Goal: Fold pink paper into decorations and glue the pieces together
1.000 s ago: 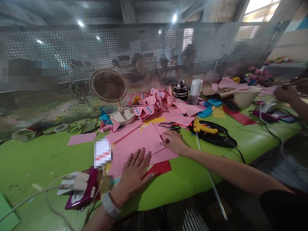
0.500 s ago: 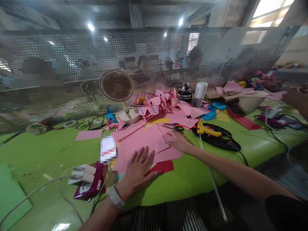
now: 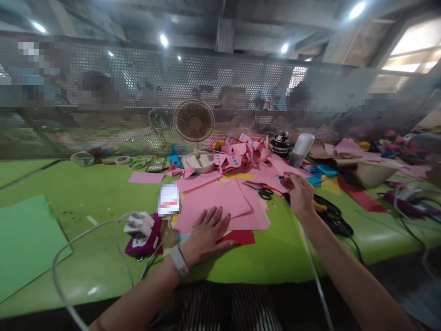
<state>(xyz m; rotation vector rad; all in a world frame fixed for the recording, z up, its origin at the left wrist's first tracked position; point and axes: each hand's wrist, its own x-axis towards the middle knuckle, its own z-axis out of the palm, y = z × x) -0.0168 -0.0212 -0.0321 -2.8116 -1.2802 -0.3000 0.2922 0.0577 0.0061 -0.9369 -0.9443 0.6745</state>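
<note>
My left hand (image 3: 208, 234) lies flat with its fingers spread on the near edge of the pink paper sheets (image 3: 213, 200). A red paper piece (image 3: 241, 237) sticks out beside its thumb. My right hand (image 3: 301, 195) is raised to the right of the sheets, its fingers pinched around something small and dark, too small to make out. Scissors with black handles (image 3: 264, 192) lie on the pink paper between the hands. Partly hidden behind my right wrist are a yellow glue gun (image 3: 320, 207) and its black tray (image 3: 336, 218). A clear glue stick (image 3: 315, 266) extends toward me below the wrist.
Folded pink paper pieces with blue dots (image 3: 243, 154) are heaped behind the sheets, beside a small fan (image 3: 194, 122). On the left are a purple power strip (image 3: 146, 241) with white plugs and cables, and green sheets (image 3: 31, 239). A perforated screen (image 3: 138, 115) stands behind the table.
My right hand has lifted off the pink paper and moved right, its fingers now pinched. My left hand stays flat on the sheets. The view has turned slightly left.
</note>
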